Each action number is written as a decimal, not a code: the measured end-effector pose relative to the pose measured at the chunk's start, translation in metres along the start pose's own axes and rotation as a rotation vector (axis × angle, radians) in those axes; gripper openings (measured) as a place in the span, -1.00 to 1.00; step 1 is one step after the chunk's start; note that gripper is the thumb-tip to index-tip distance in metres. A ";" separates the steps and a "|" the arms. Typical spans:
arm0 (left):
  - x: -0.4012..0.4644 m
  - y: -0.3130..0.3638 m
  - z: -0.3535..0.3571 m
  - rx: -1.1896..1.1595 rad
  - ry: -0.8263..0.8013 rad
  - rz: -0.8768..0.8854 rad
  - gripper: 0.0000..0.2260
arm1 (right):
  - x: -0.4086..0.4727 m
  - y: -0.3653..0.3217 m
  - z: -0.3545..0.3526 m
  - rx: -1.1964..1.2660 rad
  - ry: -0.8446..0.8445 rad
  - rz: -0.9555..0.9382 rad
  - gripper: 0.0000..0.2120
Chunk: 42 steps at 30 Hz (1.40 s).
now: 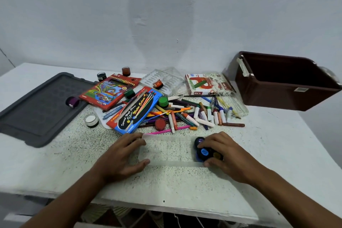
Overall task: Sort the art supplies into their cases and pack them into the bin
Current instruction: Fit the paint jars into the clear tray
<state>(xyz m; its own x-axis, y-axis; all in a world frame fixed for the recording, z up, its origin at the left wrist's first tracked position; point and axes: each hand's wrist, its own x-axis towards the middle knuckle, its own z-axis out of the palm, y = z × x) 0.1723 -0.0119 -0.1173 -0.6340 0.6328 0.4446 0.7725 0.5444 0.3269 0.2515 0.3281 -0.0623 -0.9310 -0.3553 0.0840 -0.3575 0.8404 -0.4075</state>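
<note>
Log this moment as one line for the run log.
left hand holds clear tray | right hand presses paint pots into it | bin open

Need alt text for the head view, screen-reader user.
Two hands hold a clear plastic tray on a speckled table: the left hand grips its left end, the right hand rests over small paint pots at its right end. Behind lie scattered crayons, boxes and an open brown bin.

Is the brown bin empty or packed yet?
Empty as far as visible: the brown bin shows only bare inner walls; its floor is partly hidden.
</note>
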 end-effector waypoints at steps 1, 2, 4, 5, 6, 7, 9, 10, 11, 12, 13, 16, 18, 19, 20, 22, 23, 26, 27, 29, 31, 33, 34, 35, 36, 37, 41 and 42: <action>0.000 0.000 0.000 -0.004 -0.001 -0.001 -0.58 | 0.000 0.001 0.000 0.004 -0.002 -0.002 -0.59; 0.000 0.000 0.000 -0.006 -0.001 0.002 -0.58 | 0.000 0.001 0.001 0.008 -0.003 -0.004 -0.59; 0.000 -0.001 0.001 -0.010 0.002 0.008 -0.58 | 0.000 0.003 0.002 0.019 -0.004 -0.010 -0.58; 0.000 -0.002 0.001 -0.011 0.003 0.007 -0.57 | 0.000 0.003 0.002 0.025 0.000 -0.014 -0.58; 0.001 -0.002 0.001 -0.011 0.004 0.005 -0.57 | 0.000 0.004 0.002 0.030 0.006 -0.019 -0.59; 0.000 -0.002 0.001 -0.012 0.004 0.005 -0.57 | 0.000 0.004 0.002 0.036 0.010 -0.023 -0.59; 0.000 -0.003 0.001 -0.014 0.006 0.005 -0.58 | 0.000 0.005 0.003 0.037 0.011 -0.027 -0.60; 0.000 -0.002 0.001 -0.017 0.007 0.003 -0.58 | 0.000 0.006 0.004 0.033 0.008 -0.031 -0.61; 0.000 -0.002 0.001 -0.018 0.008 0.002 -0.59 | 0.001 0.007 0.005 0.026 0.006 -0.035 -0.61; 0.000 -0.002 0.000 -0.020 0.010 0.000 -0.59 | 0.002 0.008 0.006 0.018 0.008 -0.042 -0.60; 0.000 -0.002 0.000 -0.023 0.011 -0.001 -0.60 | 0.002 0.009 0.006 0.008 0.009 -0.050 -0.60; 0.001 -0.001 -0.001 -0.028 0.015 -0.014 -0.61 | 0.003 0.010 0.007 -0.008 0.007 -0.083 -0.56; 0.000 0.000 -0.001 -0.038 0.015 -0.030 -0.61 | 0.002 0.011 0.008 0.004 0.023 -0.099 -0.48; 0.001 0.000 -0.001 -0.043 0.016 -0.033 -0.61 | 0.002 0.013 0.010 0.010 0.045 -0.099 -0.45; 0.001 0.000 -0.001 -0.047 0.019 -0.036 -0.61 | 0.001 0.016 0.012 0.017 0.071 -0.088 -0.42; 0.001 0.001 -0.002 -0.050 0.022 -0.036 -0.60 | -0.002 0.022 0.015 0.046 0.124 -0.051 -0.38; 0.001 0.001 -0.002 -0.050 0.024 -0.036 -0.60 | -0.003 0.025 0.016 0.060 0.145 -0.038 -0.37; 0.002 0.001 -0.001 -0.047 0.021 -0.039 -0.58 | -0.004 0.030 0.022 0.080 0.188 -0.055 -0.37; 0.001 0.001 -0.001 -0.044 0.017 -0.043 -0.57 | -0.003 0.031 0.024 0.082 0.198 -0.073 -0.38; 0.001 0.001 0.000 -0.036 0.006 -0.047 -0.55 | -0.002 0.033 0.027 0.071 0.200 -0.094 -0.39; 0.001 0.002 -0.001 -0.031 -0.008 -0.049 -0.54 | -0.002 0.035 0.029 0.043 0.196 -0.108 -0.40; 0.001 0.001 -0.001 -0.031 -0.009 -0.050 -0.55 | -0.003 0.037 0.029 0.036 0.191 -0.109 -0.38; 0.002 0.001 -0.001 -0.029 0.001 -0.049 -0.56 | -0.002 0.038 0.030 0.037 0.187 -0.103 -0.36; 0.001 0.001 -0.001 -0.018 0.019 -0.043 -0.57 | -0.002 0.038 0.030 0.045 0.183 -0.091 -0.32; 0.002 0.001 -0.002 0.009 0.047 -0.028 -0.60 | -0.001 0.039 0.030 0.059 0.178 -0.076 -0.29; 0.004 0.001 -0.002 0.058 0.079 -0.007 -0.65 | -0.001 0.039 0.030 0.077 0.174 -0.061 -0.27; 0.035 0.015 -0.003 0.204 0.184 0.035 -0.83 | 0.002 0.043 0.030 0.127 0.150 -0.015 -0.22; 0.047 0.021 -0.004 0.199 0.165 0.011 -0.80 | 0.002 0.043 0.030 0.130 0.144 -0.007 -0.21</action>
<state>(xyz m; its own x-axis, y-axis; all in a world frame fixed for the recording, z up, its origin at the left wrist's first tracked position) 0.1586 0.0274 -0.0860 -0.5984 0.5501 0.5825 0.7472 0.6455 0.1580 0.2362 0.3516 -0.1067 -0.9328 -0.2910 0.2127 -0.3601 0.7745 -0.5200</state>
